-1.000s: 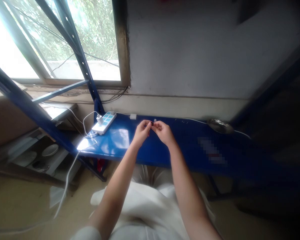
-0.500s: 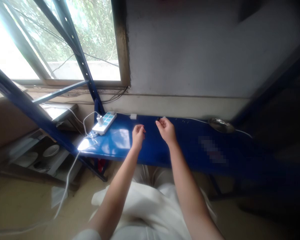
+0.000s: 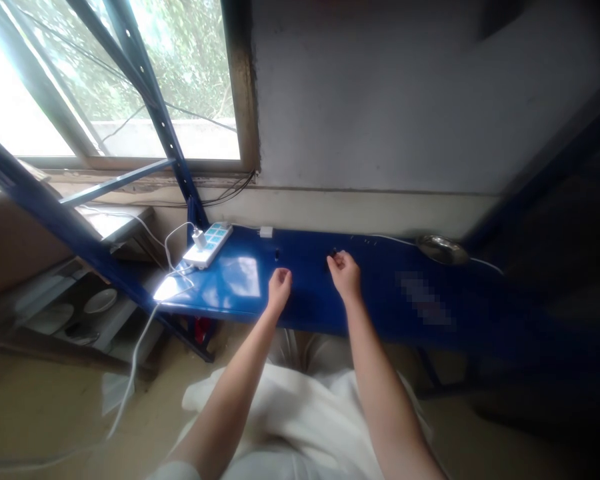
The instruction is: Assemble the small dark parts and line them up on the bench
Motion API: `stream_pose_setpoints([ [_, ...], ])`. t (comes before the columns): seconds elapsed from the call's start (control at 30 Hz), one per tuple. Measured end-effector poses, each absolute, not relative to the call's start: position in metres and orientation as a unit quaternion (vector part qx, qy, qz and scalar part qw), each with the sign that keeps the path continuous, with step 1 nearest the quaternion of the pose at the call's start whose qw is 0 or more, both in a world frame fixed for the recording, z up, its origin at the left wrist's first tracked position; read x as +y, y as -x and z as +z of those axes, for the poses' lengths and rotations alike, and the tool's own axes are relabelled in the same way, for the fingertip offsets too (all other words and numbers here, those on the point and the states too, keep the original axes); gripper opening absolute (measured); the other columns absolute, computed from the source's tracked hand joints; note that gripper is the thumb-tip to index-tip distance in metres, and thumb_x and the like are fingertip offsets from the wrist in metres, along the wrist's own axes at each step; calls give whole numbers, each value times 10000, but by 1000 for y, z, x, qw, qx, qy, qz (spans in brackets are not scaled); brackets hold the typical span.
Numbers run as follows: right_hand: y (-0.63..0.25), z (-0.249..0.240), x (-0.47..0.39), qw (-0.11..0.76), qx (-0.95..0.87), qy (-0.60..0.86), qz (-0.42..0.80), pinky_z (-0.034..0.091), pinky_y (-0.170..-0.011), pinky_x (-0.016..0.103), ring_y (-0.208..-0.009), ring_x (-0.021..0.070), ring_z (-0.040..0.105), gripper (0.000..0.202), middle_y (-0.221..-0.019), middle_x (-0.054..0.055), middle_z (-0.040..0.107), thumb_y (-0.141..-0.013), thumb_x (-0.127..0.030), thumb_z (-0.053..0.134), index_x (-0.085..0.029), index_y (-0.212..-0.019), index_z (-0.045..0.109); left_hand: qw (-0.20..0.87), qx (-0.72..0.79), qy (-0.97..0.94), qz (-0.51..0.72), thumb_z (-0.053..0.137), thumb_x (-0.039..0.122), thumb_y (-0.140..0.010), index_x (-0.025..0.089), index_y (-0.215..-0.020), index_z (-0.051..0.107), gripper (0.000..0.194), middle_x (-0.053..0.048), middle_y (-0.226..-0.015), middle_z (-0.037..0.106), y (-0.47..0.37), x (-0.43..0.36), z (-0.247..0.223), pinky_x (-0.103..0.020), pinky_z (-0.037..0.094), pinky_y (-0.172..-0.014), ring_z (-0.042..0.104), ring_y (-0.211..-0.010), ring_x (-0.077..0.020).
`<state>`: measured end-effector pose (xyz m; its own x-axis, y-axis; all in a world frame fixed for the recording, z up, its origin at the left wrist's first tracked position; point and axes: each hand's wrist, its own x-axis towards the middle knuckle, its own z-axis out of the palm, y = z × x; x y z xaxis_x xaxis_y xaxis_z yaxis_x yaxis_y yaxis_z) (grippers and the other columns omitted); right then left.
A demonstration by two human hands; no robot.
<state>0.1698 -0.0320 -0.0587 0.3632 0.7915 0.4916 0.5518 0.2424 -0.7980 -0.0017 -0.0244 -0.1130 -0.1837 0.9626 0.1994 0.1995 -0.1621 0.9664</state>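
My left hand [image 3: 280,288] hovers over the front part of the blue tabletop [image 3: 310,307], its fingers curled together. Whatever may be between those fingertips is hidden. Just beyond it, a small dark piece [image 3: 277,255] lies on the blue surface, too small to name. To the right, my right hand [image 3: 347,275] is closed in a pinch on a small black piece [image 3: 334,253], which pokes out above the thumb and fingertips. Its kind cannot be made out. The two hands are apart from each other.
A white power strip [image 3: 208,245] with a plugged-in charger [image 3: 199,239] sits at the left end. Along the back edge are a white adapter [image 3: 266,232], a few tiny bits [image 3: 370,242] and a shiny metal dish [image 3: 441,249]. A blue upright post [image 3: 173,143] rises at left.
Both hands have drawn back toward me, the right one also shifting rightward. The small dark piece now shows on the table near where my left hand was.
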Motion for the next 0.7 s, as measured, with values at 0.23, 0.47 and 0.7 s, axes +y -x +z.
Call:
stream_pose_setpoints([
  [0.23, -178, -87, -37, 459, -581, 663, 105, 426, -624, 274, -636, 175, 571, 222, -711, 73, 640, -758, -375, 506, -166, -750, 580, 334, 539, -556, 538, 496, 335, -804, 176, -840, 574, 181, -3, -708, 575, 3, -25, -117, -212, 444, -595, 540, -638, -100],
  [0.47, -175, -104, -34, 401, -558, 716, 118, 423, -634, 274, -699, 189, 594, 196, -767, 81, 664, -759, -324, 504, -166, -786, 618, 323, 530, -570, 538, 491, 333, -810, 178, -843, 575, 179, -9, -720, 580, 3, -27, -117, -226, 449, -635, 553, -680, -113],
  [0.7, -172, -111, -23, 388, -557, 726, 113, 419, -643, 264, -719, 182, 594, 182, -781, 77, 667, -763, -304, 504, -168, -789, 623, 326, 536, -567, 533, 495, 329, -807, 177, -845, 579, 178, -5, -702, 576, 3, -28, -116, -224, 451, -620, 548, -663, -110],
])
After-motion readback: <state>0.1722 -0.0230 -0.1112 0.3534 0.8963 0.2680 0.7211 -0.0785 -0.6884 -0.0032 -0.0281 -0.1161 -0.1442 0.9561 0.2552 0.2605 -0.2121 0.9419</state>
